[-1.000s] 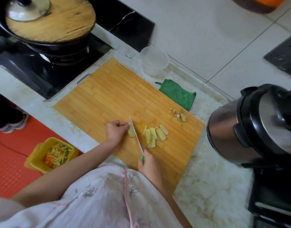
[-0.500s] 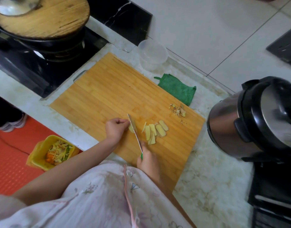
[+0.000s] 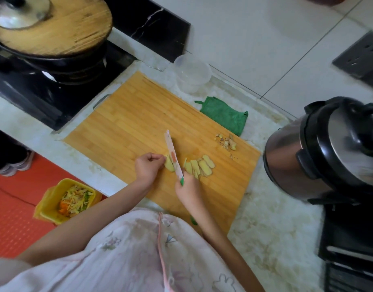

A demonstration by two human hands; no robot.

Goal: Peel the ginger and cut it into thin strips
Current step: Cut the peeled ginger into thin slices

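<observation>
The right hand [image 3: 186, 189], nearest the body, grips the green handle of the knife [image 3: 173, 157], whose blade points away from the person along the right face of the ginger stub [image 3: 169, 164]. The left hand [image 3: 147, 167] pinches that stub from its left with curled fingers (little remains to hold). Just right of the blade lie cut slices [image 3: 199, 166] on the bamboo cutting board [image 3: 139, 123], with peel scraps [image 3: 226, 142] farther back.
</observation>
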